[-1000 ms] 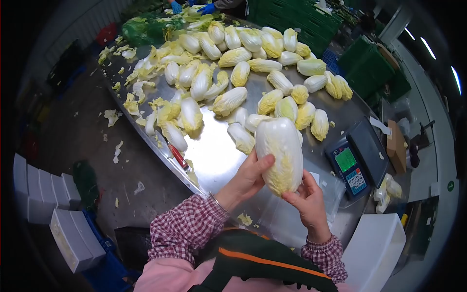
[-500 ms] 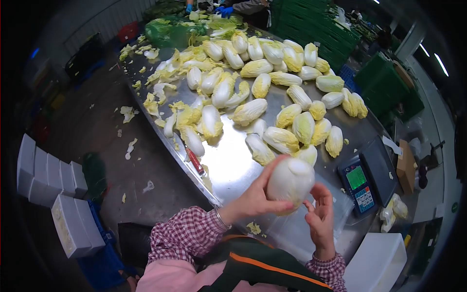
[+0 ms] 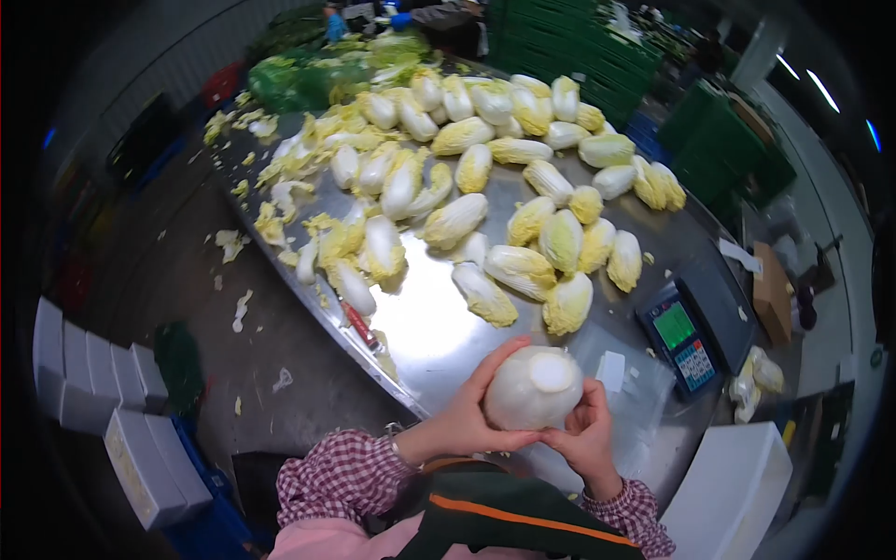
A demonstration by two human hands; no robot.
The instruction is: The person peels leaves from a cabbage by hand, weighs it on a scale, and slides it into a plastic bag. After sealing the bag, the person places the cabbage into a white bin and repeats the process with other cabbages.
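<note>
Between my two hands, close to my body, is a napa cabbage (image 3: 525, 392) with its pale cut base turned up toward me. My left hand (image 3: 467, 408) wraps its left side, thumb along the lower edge. My right hand (image 3: 586, 431) closes on its right side, and the thumbs nearly meet beneath it. Just beyond lies another napa cabbage (image 3: 567, 304) on the metal table (image 3: 425, 322). A red-handled knife (image 3: 358, 325) rests near the table's left edge. Clear plastic sheets (image 3: 635, 387) lie to the right of my hands.
Many trimmed cabbages and loose leaves (image 3: 289, 154) cover the far table. A scale (image 3: 683, 341) with a lit green display stands at right, above a white foam box (image 3: 733, 481). White boxes (image 3: 154, 467) stack at left. A co-worker's blue-gloved hand (image 3: 401, 19) shows at the back.
My right hand has come from beside the cabbage onto its side. The cabbage has moved down toward me and turned so its cut base shows. The whole view has shifted slightly.
</note>
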